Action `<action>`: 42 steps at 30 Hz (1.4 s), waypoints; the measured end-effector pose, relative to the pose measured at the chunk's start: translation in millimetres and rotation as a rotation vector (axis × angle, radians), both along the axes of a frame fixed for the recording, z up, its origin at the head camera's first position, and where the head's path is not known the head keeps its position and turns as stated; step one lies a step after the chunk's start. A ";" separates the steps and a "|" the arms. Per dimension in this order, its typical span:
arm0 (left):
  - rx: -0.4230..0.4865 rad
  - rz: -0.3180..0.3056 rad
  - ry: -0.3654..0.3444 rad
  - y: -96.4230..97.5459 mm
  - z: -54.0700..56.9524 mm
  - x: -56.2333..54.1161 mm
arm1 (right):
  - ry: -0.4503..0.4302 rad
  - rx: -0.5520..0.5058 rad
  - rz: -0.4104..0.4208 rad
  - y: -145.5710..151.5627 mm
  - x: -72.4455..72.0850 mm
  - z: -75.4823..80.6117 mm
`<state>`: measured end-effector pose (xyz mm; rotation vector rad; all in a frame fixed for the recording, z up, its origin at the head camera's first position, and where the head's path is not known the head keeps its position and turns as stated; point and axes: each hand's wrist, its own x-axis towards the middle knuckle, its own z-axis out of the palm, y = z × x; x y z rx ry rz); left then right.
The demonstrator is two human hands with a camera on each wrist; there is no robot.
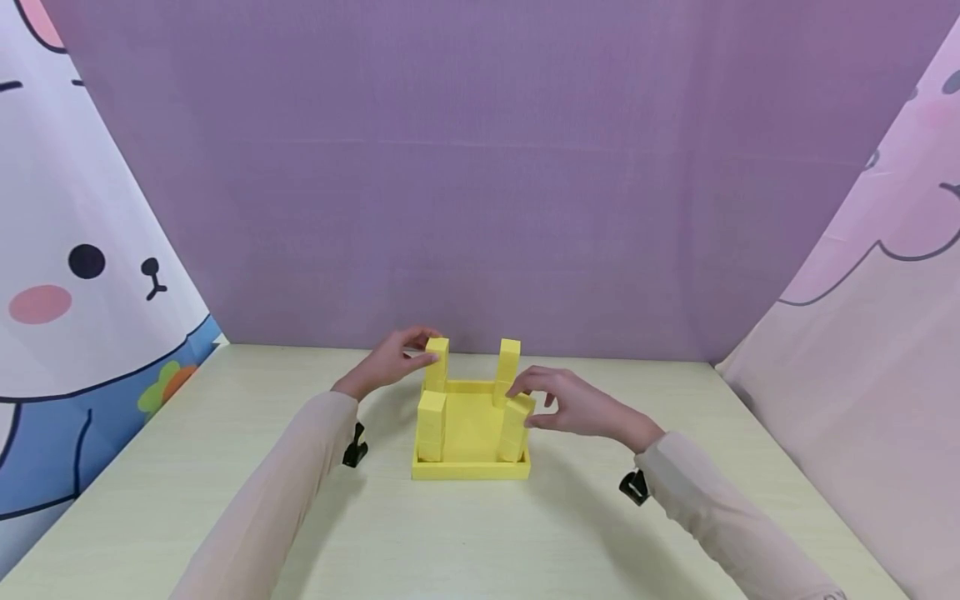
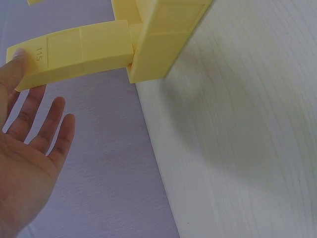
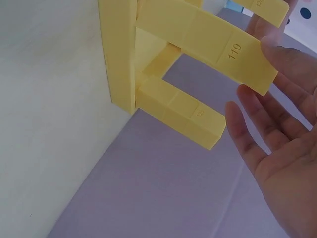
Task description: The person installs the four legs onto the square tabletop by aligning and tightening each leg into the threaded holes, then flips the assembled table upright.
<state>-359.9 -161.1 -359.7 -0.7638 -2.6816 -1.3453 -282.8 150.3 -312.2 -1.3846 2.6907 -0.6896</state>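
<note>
A shallow yellow tray (image 1: 471,471) lies on the table, with a column of stacked yellow blocks at each corner. My left hand (image 1: 390,362) pinches the top of the back left column (image 1: 437,367), whose end block is marked 115 in the left wrist view. Thumb and fingertips of my right hand (image 1: 573,403) hold the top of the front right column (image 1: 514,429), marked 119 in the right wrist view. That column leans a little to the right. The front left column (image 1: 431,427) and back right column (image 1: 507,362) stand untouched.
The pale wooden table (image 1: 465,542) spreads around the tray. Behind it rises a purple cloth backdrop (image 1: 465,183). Printed cartoon cloths hang at the left (image 1: 67,350) and right (image 1: 877,375). Small black devices sit at both wrists.
</note>
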 end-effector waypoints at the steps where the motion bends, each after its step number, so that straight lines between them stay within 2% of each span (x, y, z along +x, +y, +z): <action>1: -0.001 0.003 -0.002 0.1 0.3 0.2 | 0.005 -0.007 0.003 -0.3 0.3 -0.5; 4: 0.000 0.010 -0.011 0.4 1.1 1.0 | 0.033 -0.025 -0.012 -1.7 1.7 -3.0; 12: -0.004 0.007 -0.006 -0.1 0.7 0.1 | 0.108 -0.075 -0.118 -6.6 8.1 -13.1; 17: -0.007 0.012 -0.014 0.5 0.5 -0.4 | 0.149 -0.078 -0.142 -7.4 9.8 -15.4; 23: -0.006 0.018 -0.019 0.5 -0.6 -1.6 | 0.103 -0.045 -0.127 -4.6 6.4 -9.9; 28: -0.010 0.009 -0.004 -0.5 -0.4 -1.9 | 0.045 -0.032 -0.064 -1.2 -0.1 -3.5; 34: -0.009 0.003 -0.009 -0.7 0.1 -1.4 | 0.025 -0.035 0.000 0.5 -3.6 -1.5; 38: -0.004 -0.006 0.002 -0.7 0.1 -1.2 | 0.028 -0.045 0.004 0.3 -4.2 -2.9; 42: -0.001 0.000 -0.007 -0.8 0.5 -1.2 | 0.037 -0.058 -0.028 -0.3 -3.6 -6.7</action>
